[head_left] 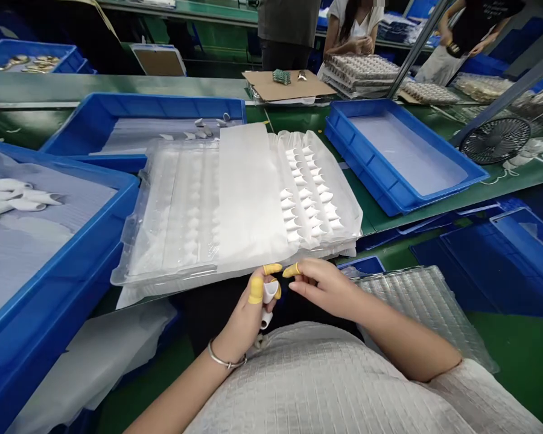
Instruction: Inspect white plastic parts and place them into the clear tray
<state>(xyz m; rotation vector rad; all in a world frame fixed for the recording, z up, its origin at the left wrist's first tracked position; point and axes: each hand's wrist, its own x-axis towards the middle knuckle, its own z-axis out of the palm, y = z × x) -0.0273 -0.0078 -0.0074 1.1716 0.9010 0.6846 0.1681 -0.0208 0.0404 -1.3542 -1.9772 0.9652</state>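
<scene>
My left hand [256,298], with yellow finger cots, is closed around a white tubular part [269,292] with a slanted open end. A second white tube [266,319] pokes out below, against the same palm. Just to the right, my right hand [319,284] is raised with its fingers apart; a yellow cot covers its index fingertip, and I see nothing in it. Beyond both hands lies a clear plastic tray [163,271] lined with white paper. Rows of similar white parts [305,199] fill its right side, and a white sheet [248,187] covers its middle.
On the left a blue bin [117,199] holds loose white parts [15,196]. Another blue bin [104,105] stands behind the tray, and a paper-lined one [389,175] at right. Stacked clear trays [416,301] lie by my right elbow. A black fan [495,140] and co-workers are farther back.
</scene>
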